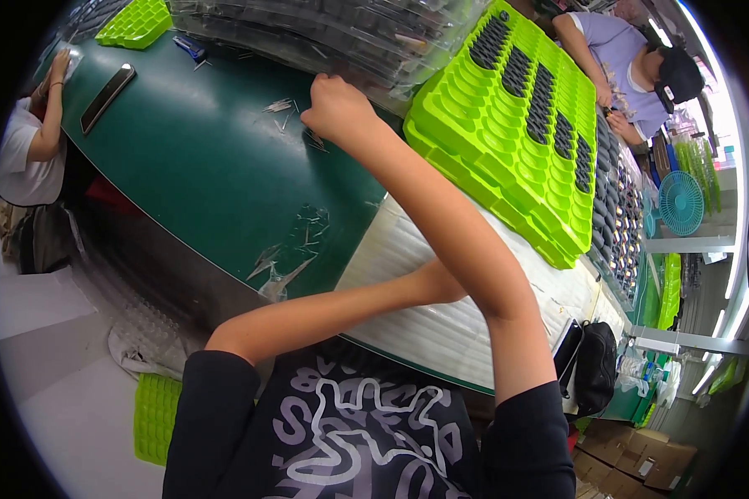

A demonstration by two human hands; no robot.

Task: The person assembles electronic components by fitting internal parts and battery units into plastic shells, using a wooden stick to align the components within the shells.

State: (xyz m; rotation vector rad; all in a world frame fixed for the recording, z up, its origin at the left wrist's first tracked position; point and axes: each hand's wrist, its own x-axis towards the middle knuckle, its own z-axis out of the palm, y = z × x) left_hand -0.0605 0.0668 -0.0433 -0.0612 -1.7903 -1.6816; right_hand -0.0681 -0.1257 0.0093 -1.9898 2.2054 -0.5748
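My right hand is closed and reaches far over the green table, beside some thin metal pins. Whatever its fingers hold, if anything, is hidden from view. Crossing beneath the right forearm, my left hand is over a white padded sheet; its fingers are hidden behind that forearm. Right of my right hand stands a stack of lime-green trays with rows of rounded pockets. Some pockets of the top tray hold dark ribbed pieces.
Clear plastic trays are piled at the back. A blue cutter and a phone lie far left. Loose pins and a plastic bag lie nearer. One person works at left, another at back right. A black pouch sits at right.
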